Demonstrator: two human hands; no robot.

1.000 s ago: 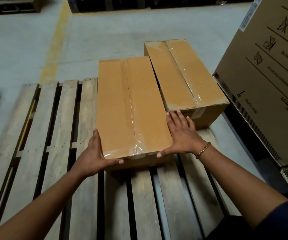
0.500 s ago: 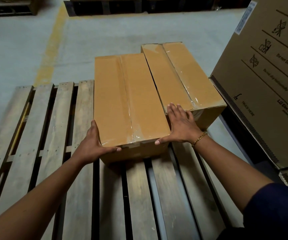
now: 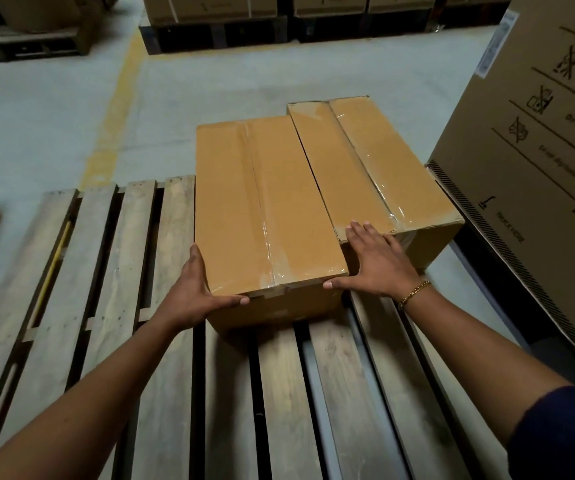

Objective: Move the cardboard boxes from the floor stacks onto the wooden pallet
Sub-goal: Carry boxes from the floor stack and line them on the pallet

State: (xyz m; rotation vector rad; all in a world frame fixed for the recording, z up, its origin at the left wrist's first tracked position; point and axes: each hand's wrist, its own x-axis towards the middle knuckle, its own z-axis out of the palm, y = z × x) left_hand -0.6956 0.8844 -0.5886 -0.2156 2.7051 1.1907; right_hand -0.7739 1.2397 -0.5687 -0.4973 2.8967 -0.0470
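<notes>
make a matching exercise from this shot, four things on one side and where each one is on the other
Things
1. left hand
2. right hand
3. printed carton
4. yellow line

Places
A. painted on the floor beyond the wooden pallet
B. at the near left corner of the left box
C. at the far right of the view
D. between the left box and the right box, at their near ends

Pairs: 1-B, 2-D, 3-C, 4-A

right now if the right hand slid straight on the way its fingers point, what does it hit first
The near end of the right box; the fingertips of the right hand look to be at its top edge, though contact is unclear.
</notes>
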